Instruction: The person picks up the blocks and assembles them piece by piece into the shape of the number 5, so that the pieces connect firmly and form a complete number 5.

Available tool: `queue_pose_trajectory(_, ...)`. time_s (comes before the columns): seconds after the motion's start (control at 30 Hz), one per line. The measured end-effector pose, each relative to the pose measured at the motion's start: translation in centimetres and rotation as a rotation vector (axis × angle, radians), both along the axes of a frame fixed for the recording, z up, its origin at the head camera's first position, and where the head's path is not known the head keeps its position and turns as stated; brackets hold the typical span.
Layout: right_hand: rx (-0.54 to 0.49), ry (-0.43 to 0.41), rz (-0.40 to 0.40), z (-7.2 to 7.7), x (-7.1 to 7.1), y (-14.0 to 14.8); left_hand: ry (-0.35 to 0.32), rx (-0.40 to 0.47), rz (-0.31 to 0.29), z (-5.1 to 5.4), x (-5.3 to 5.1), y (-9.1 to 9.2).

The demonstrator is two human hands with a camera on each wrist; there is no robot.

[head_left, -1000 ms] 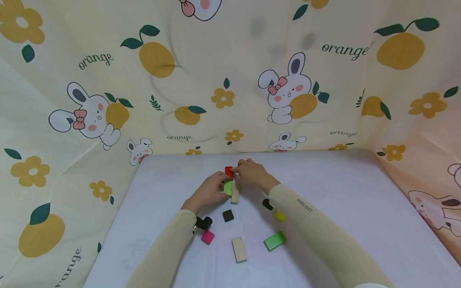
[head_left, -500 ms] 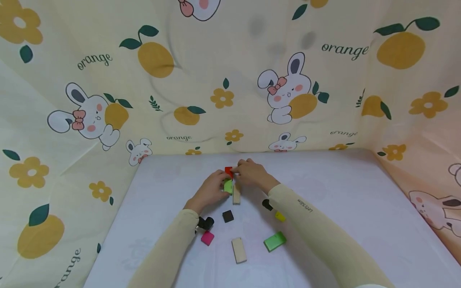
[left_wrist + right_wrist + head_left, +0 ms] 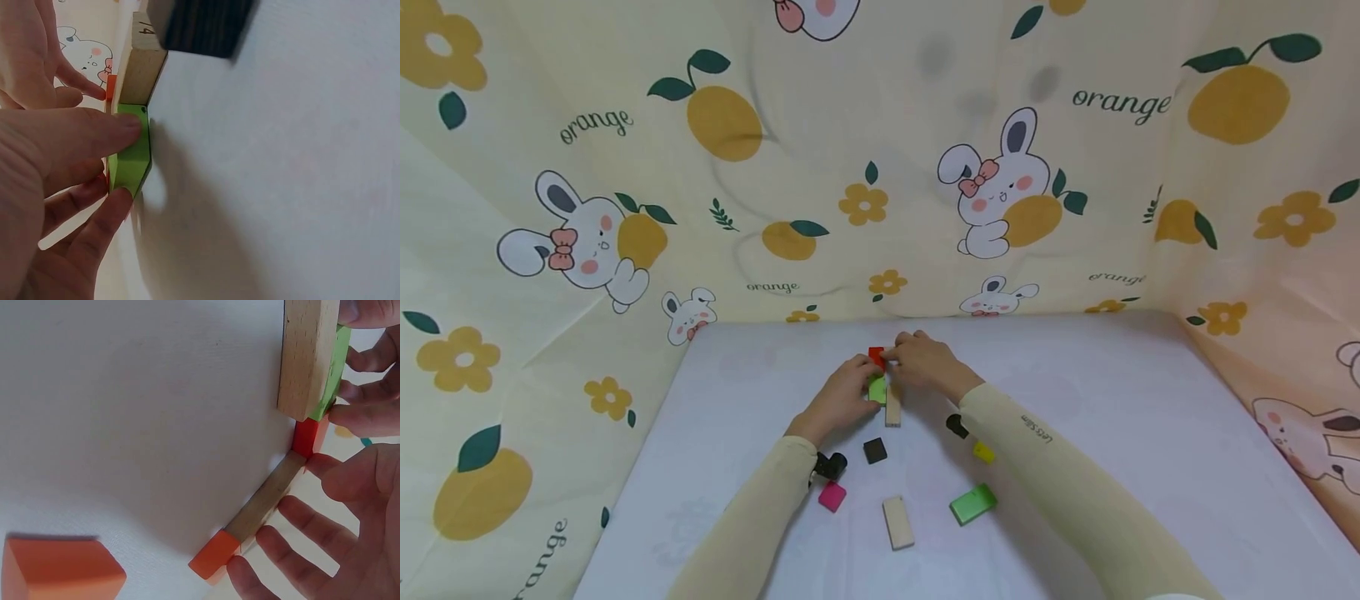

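Near the far side of the table, my left hand (image 3: 838,396) pinches a light green block (image 3: 132,156) with slanted corners between thumb and fingers. This block lies against a plain wooden block (image 3: 892,406), on its left in the head view. A red block (image 3: 876,355) meets the green one's far end. My right hand (image 3: 928,362) rests its fingertips along one side of the row. In the right wrist view they touch the red block, a second wooden block (image 3: 265,494) and an orange block (image 3: 215,555), all joined end to end.
Closer to me lie a black block (image 3: 875,451), a pink block (image 3: 832,497), a wooden block (image 3: 898,523), a bright green block (image 3: 973,504) and a yellow block (image 3: 983,452). Another orange block (image 3: 62,572) shows in the right wrist view. A printed cloth hangs behind the table.
The light green block has shifted slightly to the right with my left hand, and the wooden block beside it has turned a little straighter. My right hand has hardly moved.
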State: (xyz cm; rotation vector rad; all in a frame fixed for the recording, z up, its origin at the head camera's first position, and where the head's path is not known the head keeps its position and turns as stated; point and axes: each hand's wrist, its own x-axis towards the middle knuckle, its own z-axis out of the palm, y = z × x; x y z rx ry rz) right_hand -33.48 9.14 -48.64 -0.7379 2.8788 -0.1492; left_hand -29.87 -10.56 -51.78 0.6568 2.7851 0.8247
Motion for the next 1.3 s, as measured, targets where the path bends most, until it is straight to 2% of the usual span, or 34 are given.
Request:
queue_pose_trajectory(0.4, -0.016, -0.03, -0.019, 0.5, -0.1, 0.0, -0.003, -0.01, -0.001, 0.9, 0.2, 0.1)
queue_pose_trajectory(0.53, -0.025, -0.034, -0.018, 0.5, -0.2, -0.1, 0.012, -0.034, -0.005, 0.7, 0.1, -0.2)
queue_pose_trajectory(0.6, -0.033, -0.034, -0.018, 0.6, -0.1, -0.1, 0.028, -0.046, -0.021, 0.6, 0.1, -0.4)
queue_pose_trajectory(0.77, -0.027, -0.035, -0.022, 0.6, -0.1, 0.0, 0.051, -0.073, -0.119, 0.6, 0.1, -1.1)
queue_pose_trajectory(0.9, -0.019, -0.033, -0.019, 0.6, 0.0, 0.2, 0.06, -0.11, -0.169, 0.3, 0.2, -1.3)
queue_pose_trajectory(1.3, -0.03, -0.039, -0.013, 0.3, -0.1, 0.2, 0.096, -0.149, -0.17, 0.2, 0.3, -1.3)
